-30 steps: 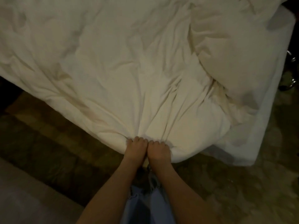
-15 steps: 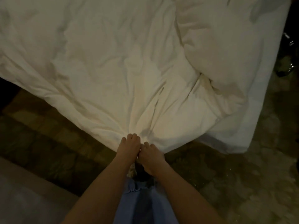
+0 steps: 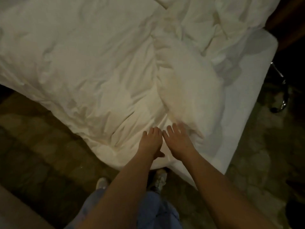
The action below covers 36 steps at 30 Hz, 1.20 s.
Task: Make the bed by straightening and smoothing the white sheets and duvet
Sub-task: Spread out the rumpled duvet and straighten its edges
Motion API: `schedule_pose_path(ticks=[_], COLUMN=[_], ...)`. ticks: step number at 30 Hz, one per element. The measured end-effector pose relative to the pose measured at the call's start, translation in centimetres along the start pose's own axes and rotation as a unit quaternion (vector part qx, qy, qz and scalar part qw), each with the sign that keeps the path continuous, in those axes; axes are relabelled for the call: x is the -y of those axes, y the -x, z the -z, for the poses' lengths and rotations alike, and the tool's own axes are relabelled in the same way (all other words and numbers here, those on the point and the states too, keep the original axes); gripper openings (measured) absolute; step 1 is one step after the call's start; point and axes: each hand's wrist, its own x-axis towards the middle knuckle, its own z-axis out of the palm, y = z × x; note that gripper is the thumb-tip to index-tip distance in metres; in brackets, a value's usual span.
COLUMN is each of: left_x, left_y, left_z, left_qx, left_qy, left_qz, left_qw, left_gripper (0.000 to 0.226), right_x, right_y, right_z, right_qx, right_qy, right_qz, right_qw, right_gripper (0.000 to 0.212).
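Observation:
A crumpled white duvet [image 3: 92, 60] covers most of the bed, with a thick fold [image 3: 186, 90] bunched toward the right. The white sheet [image 3: 244, 100] shows bare along the bed's right side. My left hand [image 3: 151, 141] lies flat on the duvet near its lower corner, fingers straight. Beside it, my right hand [image 3: 177, 139] lies palm down with fingers spread, reaching toward the bunched fold; its fingertips are blurred. Neither hand grips any cloth.
Dark patterned floor [image 3: 41, 154] lies around the bed's corner. My shoes [image 3: 160, 178] stand at the bed's edge below my hands. A chair base with metal legs [image 3: 280, 96] sits in the dark at the right. A pale surface [image 3: 16, 212] fills the lower left corner.
Both hands let go of the duvet's edge, which they gripped side by side, and now lie flat on top of it. The view shifted closer and rightward over the bed corner.

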Motion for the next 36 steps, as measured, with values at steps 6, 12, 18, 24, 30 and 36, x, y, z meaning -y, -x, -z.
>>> schedule_pose_path(ticks=[6,12,18,24,30,36], left_x=[-7.7,-5.9,-7.2,-12.1,-12.4,-18.1], left_y=[-4.9,-9.4,-13.4,-14.5,-16.4,-14.3], left_z=[5.0,10.7,10.6,7.2,6.1,4.2], left_qx=[-0.076,-0.127,-0.077,-0.032,-0.074,-0.173], left_qy=[0.173,0.208,0.364,0.529,0.402,0.234], left_qz=[0.028,0.081,0.236,0.34,0.307,0.261], left_qw=[0.982,0.966,0.897,0.777,0.859,0.921], left_gripper=[0.109,0.118,0.115,0.105,0.039,0.028], right_x=[-9.7,-14.8,-18.5,-19.4,-21.7,-25.0], right_y=[0.7,-2.5,-7.7,-12.7,-12.4,-6.8], right_z=[1.1,6.3,9.2,8.2,4.3,-1.5], right_qx=[0.042,0.003,0.023,0.003,-0.014,-0.05], right_qy=[0.218,0.307,0.302,0.326,0.225,0.139], right_qz=[0.095,0.124,0.191,0.284,0.284,0.319], right_qw=[0.971,0.944,0.934,0.902,0.932,0.936], right_gripper=[0.08,0.07,0.059,0.037,0.028,0.025])
